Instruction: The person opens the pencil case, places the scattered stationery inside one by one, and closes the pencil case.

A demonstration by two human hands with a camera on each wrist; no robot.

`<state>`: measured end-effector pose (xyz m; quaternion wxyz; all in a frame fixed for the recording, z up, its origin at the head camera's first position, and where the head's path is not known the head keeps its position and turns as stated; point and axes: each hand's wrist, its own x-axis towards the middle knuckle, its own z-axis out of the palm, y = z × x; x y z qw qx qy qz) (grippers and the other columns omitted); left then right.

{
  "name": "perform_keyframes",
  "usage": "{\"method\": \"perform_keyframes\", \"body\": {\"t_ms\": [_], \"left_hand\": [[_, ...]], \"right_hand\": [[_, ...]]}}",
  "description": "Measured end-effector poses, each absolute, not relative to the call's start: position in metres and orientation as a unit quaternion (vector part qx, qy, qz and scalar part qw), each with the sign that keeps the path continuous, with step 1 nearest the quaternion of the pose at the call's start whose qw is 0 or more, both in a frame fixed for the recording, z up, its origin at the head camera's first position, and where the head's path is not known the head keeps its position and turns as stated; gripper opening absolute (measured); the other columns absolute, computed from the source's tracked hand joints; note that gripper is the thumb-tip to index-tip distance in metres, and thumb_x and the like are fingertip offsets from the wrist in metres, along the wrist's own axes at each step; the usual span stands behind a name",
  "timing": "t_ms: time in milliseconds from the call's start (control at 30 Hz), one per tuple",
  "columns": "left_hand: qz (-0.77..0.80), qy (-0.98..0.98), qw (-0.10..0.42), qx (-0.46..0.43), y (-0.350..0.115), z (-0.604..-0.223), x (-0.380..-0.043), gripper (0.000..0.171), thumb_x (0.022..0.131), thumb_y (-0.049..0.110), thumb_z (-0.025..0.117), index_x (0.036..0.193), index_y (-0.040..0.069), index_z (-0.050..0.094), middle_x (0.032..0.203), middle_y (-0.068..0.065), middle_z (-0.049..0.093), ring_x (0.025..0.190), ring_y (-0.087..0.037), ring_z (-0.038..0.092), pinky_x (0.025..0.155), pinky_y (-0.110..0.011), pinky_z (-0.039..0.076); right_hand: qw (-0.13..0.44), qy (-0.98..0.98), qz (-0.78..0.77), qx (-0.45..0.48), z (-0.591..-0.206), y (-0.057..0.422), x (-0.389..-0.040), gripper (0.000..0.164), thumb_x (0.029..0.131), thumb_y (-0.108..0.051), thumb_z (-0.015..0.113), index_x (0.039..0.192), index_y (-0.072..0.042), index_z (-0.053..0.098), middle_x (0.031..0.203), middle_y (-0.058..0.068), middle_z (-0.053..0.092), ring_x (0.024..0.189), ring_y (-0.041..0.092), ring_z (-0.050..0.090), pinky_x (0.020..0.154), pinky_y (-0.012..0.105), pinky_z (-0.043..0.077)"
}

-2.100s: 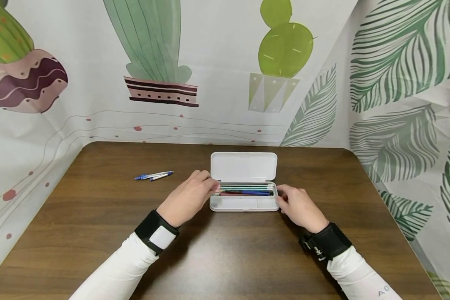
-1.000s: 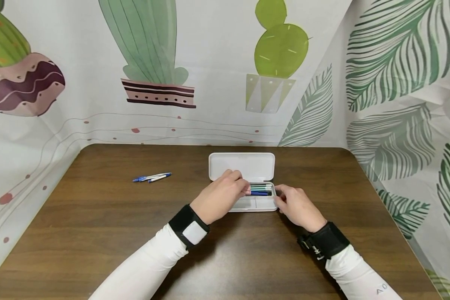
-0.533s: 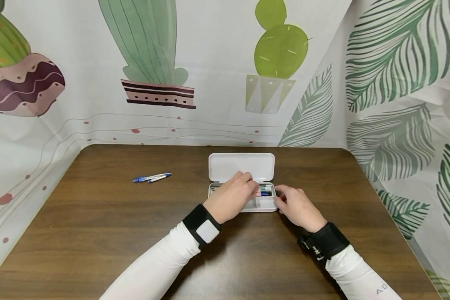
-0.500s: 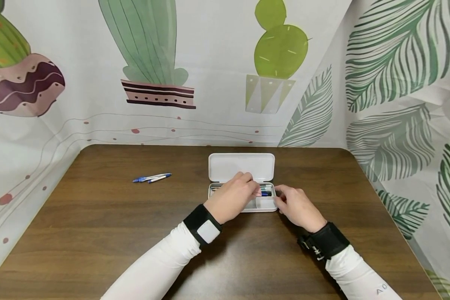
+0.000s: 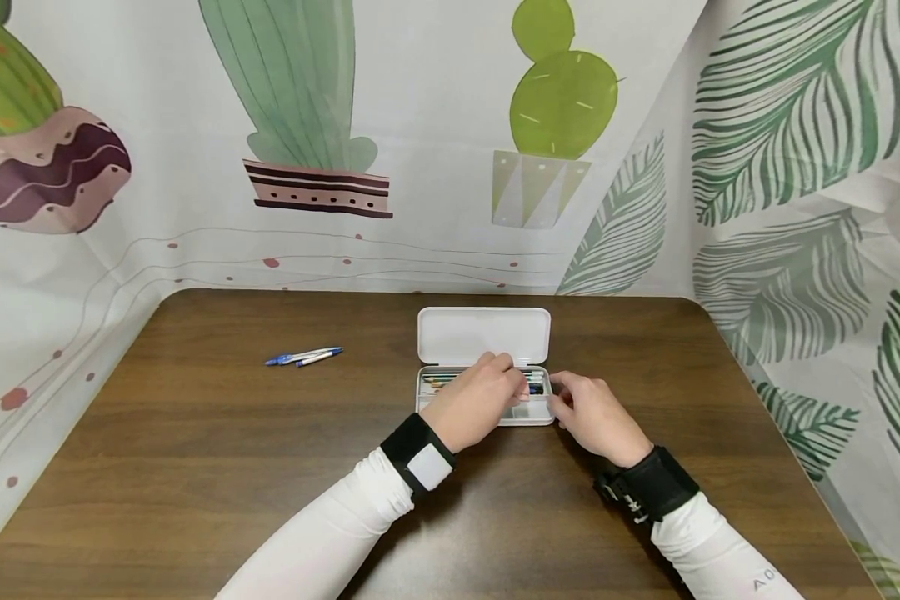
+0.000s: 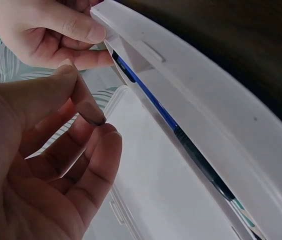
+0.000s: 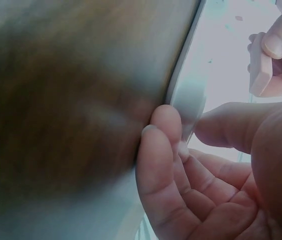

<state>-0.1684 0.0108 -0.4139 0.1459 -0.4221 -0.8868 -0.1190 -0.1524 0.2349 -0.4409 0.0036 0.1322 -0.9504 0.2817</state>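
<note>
A white pencil case [image 5: 534,417] lies on the table with its lid [image 5: 483,332] folded back. My left hand [image 5: 474,404] is over the case's middle and pinches a small pinkish eraser [image 6: 87,102] between thumb and fingers. In the right wrist view the eraser [image 7: 261,72] shows as a pale block. My right hand [image 5: 598,418] grips the case's right end, thumb on the rim and fingers outside. Pencils [image 5: 437,380] fill the rear compartment, partly hidden under my left hand. A blue and black pen [image 6: 153,97] lies there too. The front compartments are partly covered.
Two blue and white pens [image 5: 303,357] lie together on the brown table [image 5: 217,433], left of the case. A patterned cloth [image 5: 435,250] hangs behind the table's far edge and along its right side.
My left hand has moved right from the case's left end to over its middle, most of it over a second ago, lately only slightly. My right hand has kept its grip on the right end.
</note>
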Motion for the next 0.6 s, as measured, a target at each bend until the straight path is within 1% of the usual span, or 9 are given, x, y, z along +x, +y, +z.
{"method": "perform_keyframes", "body": {"t_ms": [167,433,600], "left_hand": [[-0.107,-0.890,0.143,-0.420,0.016,-0.415,-0.169,0.012,0.103,0.021,0.073,0.098,0.011,0.075,0.092,-0.002,0.064,0.086,-0.021,0.061,0.081,-0.026,0.055],[-0.118,-0.894,0.107,-0.418,0.024,-0.420,-0.170,0.012,0.104,0.022,0.071,0.099,0.013,0.075,0.095,-0.001,0.065,0.089,-0.020,0.062,0.083,-0.026,0.054],[-0.121,-0.893,0.105,-0.420,0.029,-0.423,-0.170,0.013,0.105,0.023,0.070,0.099,0.013,0.076,0.095,-0.001,0.065,0.091,-0.020,0.063,0.084,-0.026,0.053]], "right_hand": [[0.009,-0.951,0.280,0.134,-0.442,0.235,-0.152,0.029,0.101,-0.007,0.066,0.127,0.005,0.069,0.083,-0.001,0.068,0.069,0.010,0.059,0.066,0.032,0.052],[0.009,-0.949,0.283,0.138,-0.441,0.235,-0.151,0.027,0.102,-0.008,0.066,0.126,0.004,0.069,0.083,-0.001,0.069,0.069,0.009,0.060,0.065,0.031,0.052],[0.011,-0.949,0.282,0.140,-0.441,0.236,-0.151,0.027,0.102,-0.007,0.066,0.127,0.004,0.069,0.083,-0.001,0.069,0.069,0.009,0.060,0.065,0.032,0.052]]}}
